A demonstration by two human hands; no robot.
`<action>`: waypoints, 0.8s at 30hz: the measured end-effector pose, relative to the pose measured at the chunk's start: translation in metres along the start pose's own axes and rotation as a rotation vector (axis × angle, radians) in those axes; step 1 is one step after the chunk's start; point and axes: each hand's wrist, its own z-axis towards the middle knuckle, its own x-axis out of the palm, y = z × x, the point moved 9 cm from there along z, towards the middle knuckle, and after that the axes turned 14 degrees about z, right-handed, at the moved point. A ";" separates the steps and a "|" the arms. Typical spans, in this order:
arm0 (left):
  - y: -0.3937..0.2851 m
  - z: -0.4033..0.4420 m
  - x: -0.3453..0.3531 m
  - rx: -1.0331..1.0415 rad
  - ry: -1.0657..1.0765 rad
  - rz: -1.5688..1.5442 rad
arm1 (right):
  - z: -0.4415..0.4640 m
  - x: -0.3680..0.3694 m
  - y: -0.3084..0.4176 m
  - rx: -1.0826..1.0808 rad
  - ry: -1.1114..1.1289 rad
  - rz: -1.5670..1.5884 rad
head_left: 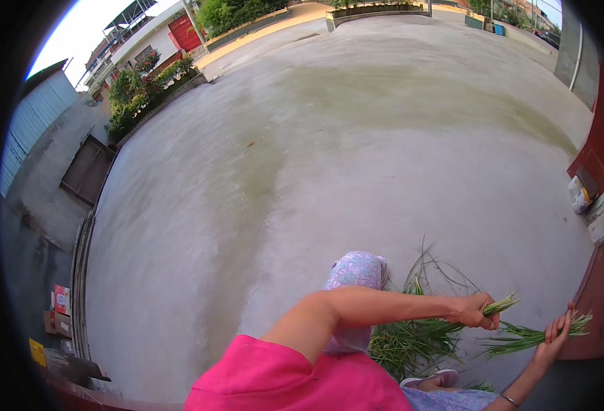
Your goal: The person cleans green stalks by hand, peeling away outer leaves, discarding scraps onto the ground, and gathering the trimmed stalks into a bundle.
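Note:
My left hand (pixel 476 311) reaches across to the right, closed round a bunch of green stalks (pixel 502 304). Their pale cut-looking ends point up and right, and the long leaves trail back toward the ground. Close beside it, my right hand (pixel 557 334) grips a smaller bunch of similar grassy stalks (pixel 518 338), whose pale ends stick out past the fingers. Below my left forearm, a loose heap of long green leaves (pixel 411 346) lies on the concrete. I cannot tell the exact kind of plant.
My knee in patterned cloth (pixel 358 268) rises left of the heap, and a sandal (pixel 430 379) shows below it. A dark red door panel (pixel 593 301) stands at right. Boxes (pixel 60 312) sit by the left wall. Concrete ground (pixel 384 178) stretches ahead to planted beds (pixel 141 89).

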 end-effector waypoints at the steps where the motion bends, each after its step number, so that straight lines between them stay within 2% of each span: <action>1: 0.002 0.000 -0.001 -0.010 -0.001 -0.008 | -0.001 0.002 -0.004 0.012 0.018 -0.016; 6: 0.022 0.005 -0.001 -0.051 -0.010 -0.021 | 0.004 0.005 -0.031 0.080 0.095 -0.182; 9: 0.009 0.001 -0.004 -0.052 -0.024 -0.037 | -0.006 0.032 -0.049 0.097 0.209 -0.301; 17: 0.019 0.004 -0.013 -0.038 -0.076 -0.134 | -0.037 0.073 -0.099 0.271 0.425 -0.414; 21: 0.031 0.009 -0.017 -0.092 -0.086 -0.146 | -0.050 0.094 -0.105 0.060 0.694 -0.751; 24: 0.039 0.009 -0.019 -0.117 -0.114 -0.142 | -0.065 0.116 -0.114 -0.003 0.701 -0.848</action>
